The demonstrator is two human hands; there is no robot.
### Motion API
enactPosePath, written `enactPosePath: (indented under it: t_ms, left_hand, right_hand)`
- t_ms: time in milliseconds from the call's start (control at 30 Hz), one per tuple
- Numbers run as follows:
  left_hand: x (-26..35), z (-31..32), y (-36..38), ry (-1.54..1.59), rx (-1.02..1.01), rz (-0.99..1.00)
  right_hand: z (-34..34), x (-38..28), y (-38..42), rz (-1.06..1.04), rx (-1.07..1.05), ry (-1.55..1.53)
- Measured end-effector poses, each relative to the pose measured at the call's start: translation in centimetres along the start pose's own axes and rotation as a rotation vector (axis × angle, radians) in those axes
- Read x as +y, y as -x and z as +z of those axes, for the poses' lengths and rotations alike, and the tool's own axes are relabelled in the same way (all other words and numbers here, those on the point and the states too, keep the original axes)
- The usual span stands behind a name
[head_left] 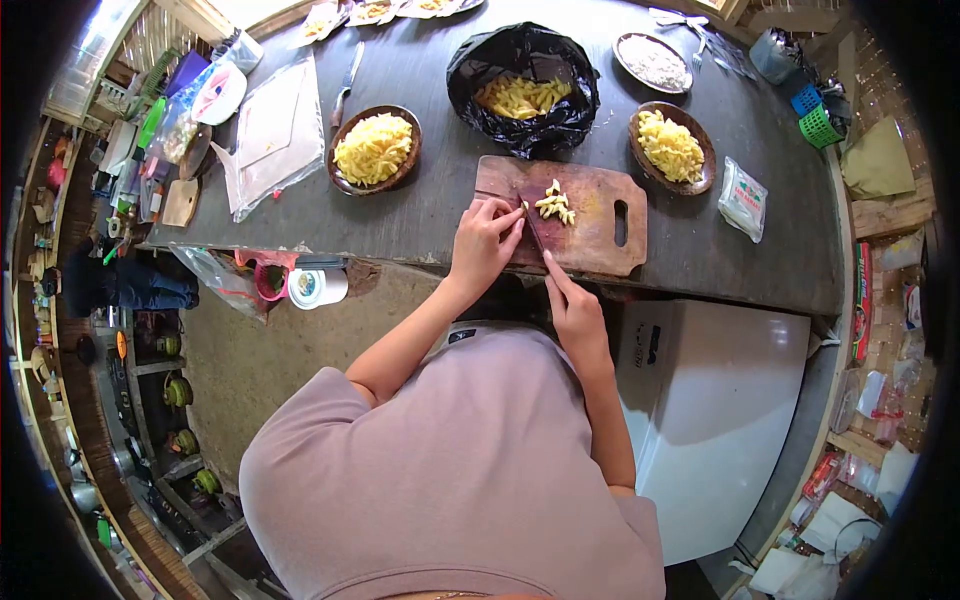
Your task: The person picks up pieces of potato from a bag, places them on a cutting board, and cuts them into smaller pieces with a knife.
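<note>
My right hand point(573, 305) is closed around the handle of a knife point(534, 232), its dark blade lying over the wooden cutting board point(595, 255). My left hand point(487, 238) rests at the board's left part. Its fingertips pinch a small pale food piece point(525, 206) right beside the blade; its kind is too small to tell. To the right of the blade lies a little heap of pale yellow cut pieces point(556, 203). Behind the board stands a black plastic bag point(560, 133), opened wide, with yellow pieces point(522, 97) inside.
Two brown bowls of yellow strips flank the bag, one at left point(373, 150), one at right point(671, 147). Farther back are a bowl of white grains point(652, 63) and another knife point(348, 85). A white packet point(742, 200) lies at right. A white appliance point(715, 400) stands below the table.
</note>
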State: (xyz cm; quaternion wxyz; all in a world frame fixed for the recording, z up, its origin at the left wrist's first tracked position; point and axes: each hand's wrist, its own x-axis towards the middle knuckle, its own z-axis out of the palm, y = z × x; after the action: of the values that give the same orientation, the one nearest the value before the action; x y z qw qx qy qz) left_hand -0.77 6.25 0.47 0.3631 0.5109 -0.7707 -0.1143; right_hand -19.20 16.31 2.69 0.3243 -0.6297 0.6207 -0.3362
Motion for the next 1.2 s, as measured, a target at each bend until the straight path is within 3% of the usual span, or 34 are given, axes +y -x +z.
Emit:
enactPosePath:
  t_ms: [167, 233, 367, 433, 633, 967, 1200]
  left_hand:
    - [0.4, -0.3, 0.1, -0.010, 0.002, 0.006]
    - [0.1, -0.4, 0.1, -0.007, -0.019, 0.030]
    - [-0.3, -0.7, 0.3, -0.011, -0.042, 0.066]
    - [-0.3, -0.8, 0.2, 0.000, -0.053, 0.073]
    - [-0.2, -0.8, 0.3, -0.001, -0.057, 0.071]
    - [-0.2, -0.3, 0.8, -0.013, -0.010, 0.055]
    - [0.0, -0.2, 0.9, -0.027, 0.010, 0.039]
  right_hand:
    - [0.2, 0.0, -0.4, -0.067, 0.044, -0.038]
    - [-1.7, -1.8, 1.7, 0.176, -0.101, 0.022]
    - [-1.3, -0.7, 3.0, 0.120, -0.036, -0.021]
    - [-0.3, 0.4, 1.9, -0.057, 0.091, -0.069]
    - [-0.8, -1.3, 2.1, 0.065, 0.035, 0.027]
    - [0.1, 0.9, 2.6, -0.042, 0.040, 0.117]
    - [1.4, -0.2, -0.3, 0.026, 0.025, 0.197]
